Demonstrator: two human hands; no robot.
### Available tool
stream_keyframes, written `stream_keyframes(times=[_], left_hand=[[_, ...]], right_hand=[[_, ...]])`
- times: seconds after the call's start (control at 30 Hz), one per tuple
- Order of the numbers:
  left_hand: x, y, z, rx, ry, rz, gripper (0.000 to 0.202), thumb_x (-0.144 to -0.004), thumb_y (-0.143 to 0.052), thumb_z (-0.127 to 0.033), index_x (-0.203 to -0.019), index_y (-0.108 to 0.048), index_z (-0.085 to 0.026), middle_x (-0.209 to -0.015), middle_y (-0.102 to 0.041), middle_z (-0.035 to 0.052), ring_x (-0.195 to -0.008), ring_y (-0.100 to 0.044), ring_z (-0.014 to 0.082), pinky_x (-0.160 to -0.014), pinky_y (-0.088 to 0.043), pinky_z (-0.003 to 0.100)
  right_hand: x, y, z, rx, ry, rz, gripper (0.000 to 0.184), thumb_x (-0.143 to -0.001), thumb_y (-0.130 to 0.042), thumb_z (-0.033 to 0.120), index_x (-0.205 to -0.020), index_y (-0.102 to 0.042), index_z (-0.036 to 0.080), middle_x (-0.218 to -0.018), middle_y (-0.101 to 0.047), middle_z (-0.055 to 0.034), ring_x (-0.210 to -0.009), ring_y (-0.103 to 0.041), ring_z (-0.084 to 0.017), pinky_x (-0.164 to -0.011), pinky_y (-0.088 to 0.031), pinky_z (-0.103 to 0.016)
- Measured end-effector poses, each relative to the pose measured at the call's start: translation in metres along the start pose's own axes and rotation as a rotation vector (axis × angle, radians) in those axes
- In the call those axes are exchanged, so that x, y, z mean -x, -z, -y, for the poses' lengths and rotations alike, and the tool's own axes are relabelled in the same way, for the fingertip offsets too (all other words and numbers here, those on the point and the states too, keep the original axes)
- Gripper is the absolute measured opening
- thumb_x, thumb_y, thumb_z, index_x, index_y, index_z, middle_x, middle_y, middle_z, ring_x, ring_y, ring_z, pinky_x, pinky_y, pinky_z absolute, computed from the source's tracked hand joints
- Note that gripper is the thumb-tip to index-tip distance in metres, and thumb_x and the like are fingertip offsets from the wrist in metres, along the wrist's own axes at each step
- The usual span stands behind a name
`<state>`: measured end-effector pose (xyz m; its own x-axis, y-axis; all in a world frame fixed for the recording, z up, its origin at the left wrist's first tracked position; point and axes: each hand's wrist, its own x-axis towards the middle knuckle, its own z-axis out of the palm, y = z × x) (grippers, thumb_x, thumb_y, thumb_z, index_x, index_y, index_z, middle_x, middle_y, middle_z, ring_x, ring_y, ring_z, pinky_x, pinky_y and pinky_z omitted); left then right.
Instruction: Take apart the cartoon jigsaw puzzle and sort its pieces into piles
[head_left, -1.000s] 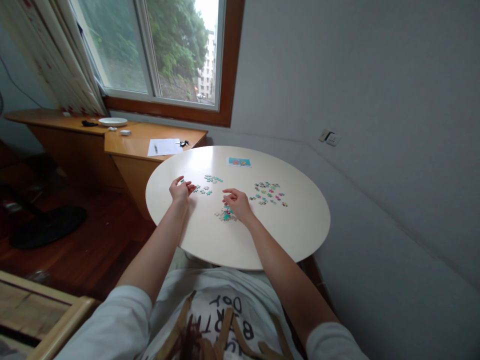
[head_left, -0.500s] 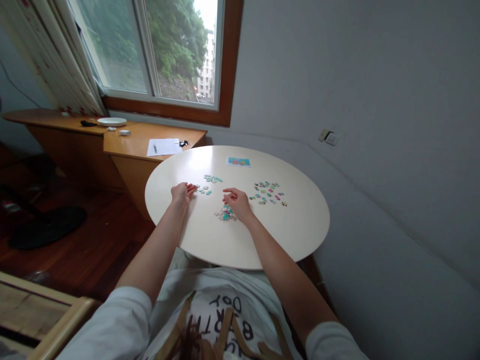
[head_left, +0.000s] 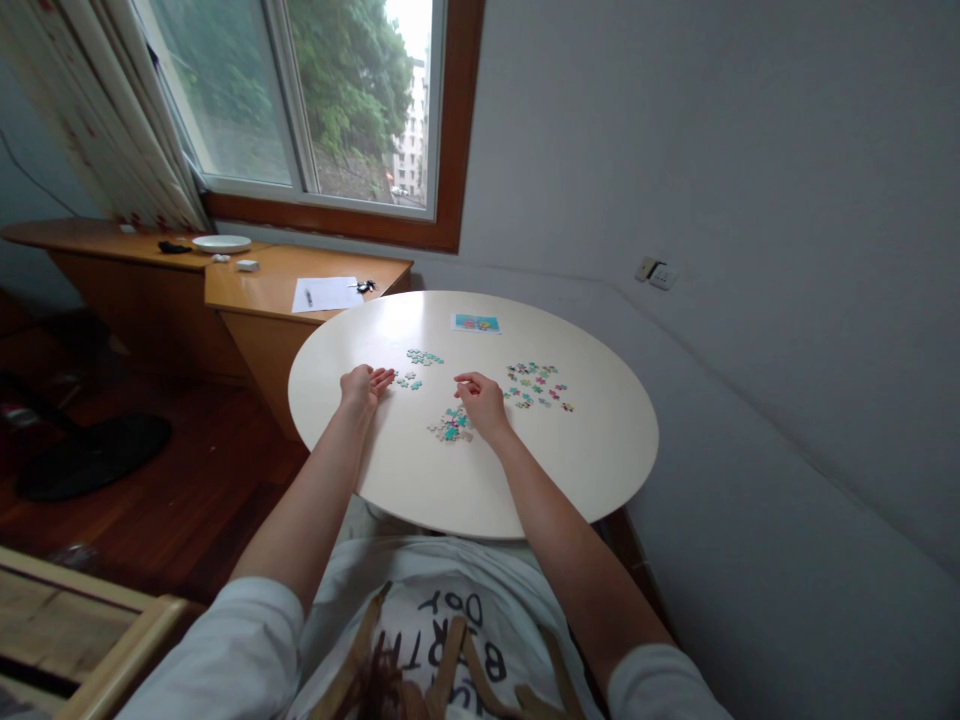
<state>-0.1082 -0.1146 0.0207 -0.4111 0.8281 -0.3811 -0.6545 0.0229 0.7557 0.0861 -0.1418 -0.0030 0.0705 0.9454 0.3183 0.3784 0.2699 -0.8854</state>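
My left hand (head_left: 366, 385) rests palm up at the left of the round white table (head_left: 390, 470), fingers stretched out beside a few blue-green jigsaw pieces (head_left: 409, 380). I see no piece lying in it. Just behind is another blue-green cluster (head_left: 425, 357). My right hand (head_left: 481, 402) hovers over the middle, thumb and fingers drawn together; what they pinch, if anything, is too small to make out. Below it lies a heaped pile of jigsaw pieces (head_left: 451, 426), some turned grey side up. Right of that hand, multicoloured pieces (head_left: 536, 385) are spread out.
A picture card (head_left: 477, 323) lies at the table's far side. Against the window wall stands a wooden desk (head_left: 277, 265) with a sheet of paper (head_left: 326, 294), keys (head_left: 365, 287) and a white plate (head_left: 222, 243). A wall socket (head_left: 664, 276) is on the right.
My right hand has shifted slightly right, away from the heaped pile, and its fingers have drawn closer together. My left hand has stayed in place.
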Motion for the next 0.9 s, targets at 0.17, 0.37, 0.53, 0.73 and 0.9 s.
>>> stream_keyframes(times=[0.17,0.37,0.53,0.73,0.9], left_hand=[[0.000,0.001,0.000,0.067,0.033,0.033,0.048,-0.066,-0.042,0.003,-0.112,-0.041,-0.008,-0.096,-0.060,0.0194,-0.082,-0.067,0.0266,-0.065,-0.057,0.035],[-0.002,0.001,0.002,0.036,-0.004,0.046,0.032,-0.069,-0.041,0.000,-0.099,-0.045,-0.011,-0.072,-0.061,0.0113,-0.059,-0.063,0.0191,-0.054,-0.053,0.030],[0.003,0.001,-0.001,0.004,-0.105,0.016,0.016,-0.070,-0.042,-0.003,-0.078,-0.045,-0.016,-0.044,-0.040,-0.0063,-0.030,-0.031,0.0050,-0.034,-0.025,0.016],[0.004,0.003,-0.003,0.102,-0.219,0.035,0.013,-0.069,-0.043,-0.006,-0.072,-0.043,-0.018,-0.038,-0.022,-0.0123,-0.030,-0.017,0.0037,-0.035,-0.014,0.018],[0.003,0.004,-0.004,0.118,-0.257,0.051,0.008,-0.070,-0.045,-0.011,-0.072,-0.043,-0.019,-0.039,-0.021,-0.0128,-0.030,-0.019,0.0038,-0.036,-0.017,0.019]], right_hand=[[0.000,0.002,-0.001,0.135,0.050,-0.019,0.022,-0.073,-0.047,0.020,-0.085,-0.066,0.021,-0.061,-0.064,0.0026,-0.057,-0.056,-0.013,-0.065,-0.045,-0.026],[0.003,0.012,0.007,0.489,0.104,0.022,0.016,-0.072,-0.054,0.023,-0.077,-0.069,0.024,-0.073,-0.068,0.0009,-0.080,-0.058,-0.018,-0.086,-0.035,-0.035],[0.007,0.017,0.014,0.608,0.069,0.182,0.014,-0.070,-0.060,0.031,-0.071,-0.072,0.024,-0.082,-0.070,-0.0016,-0.096,-0.052,-0.022,-0.088,-0.030,-0.037],[0.010,0.019,0.015,0.600,0.061,0.269,0.012,-0.068,-0.065,0.032,-0.073,-0.073,0.025,-0.083,-0.069,-0.0027,-0.101,-0.048,-0.024,-0.088,-0.028,-0.038],[0.009,0.017,0.014,0.547,0.067,0.302,0.009,-0.067,-0.069,0.031,-0.072,-0.073,0.025,-0.086,-0.068,-0.0037,-0.103,-0.047,-0.026,-0.089,-0.028,-0.040]])
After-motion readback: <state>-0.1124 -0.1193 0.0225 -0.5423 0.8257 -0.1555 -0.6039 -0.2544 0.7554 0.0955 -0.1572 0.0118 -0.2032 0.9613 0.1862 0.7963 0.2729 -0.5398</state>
